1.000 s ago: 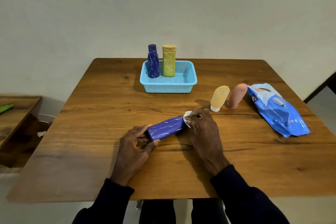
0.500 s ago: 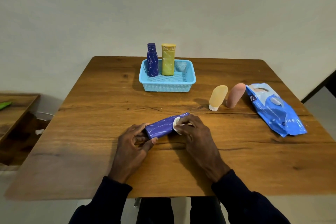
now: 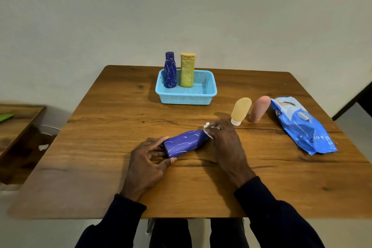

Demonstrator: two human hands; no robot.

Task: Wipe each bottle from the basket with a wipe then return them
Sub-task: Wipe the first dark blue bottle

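Got one wooden tabletop, squarish with rounded corners, warm brown grain and a few dark cracks. One pack of wipes, crinkly glossy blue plastic, lying flat near the right edge. One basket toward the far edge, light blue plastic, rectangular, tiny holes all over the walls and floor.

Two hands: left hand with thumb and fingers curled round the base end of the purple-blue bottle, right hand clamped on the wipe and pressing it to that bottle's other end.

Five bottles total. Purple-blue one smooth, white squiggles, lying on its side mid-tabletop toward the front edge, so out of the basket. Dark blue bottle, narrow neck, marbled white, upright in the basket's left end, yellow bottle upright just beside it. Two soft rounded tubes standing cap-down and leaning, between basket and pack: orange tube with a white cap, pink tube just beside it, touching or not, can't tell.

Smallest: just the one wipe, white, scrunched, poking out past the right fingertips.
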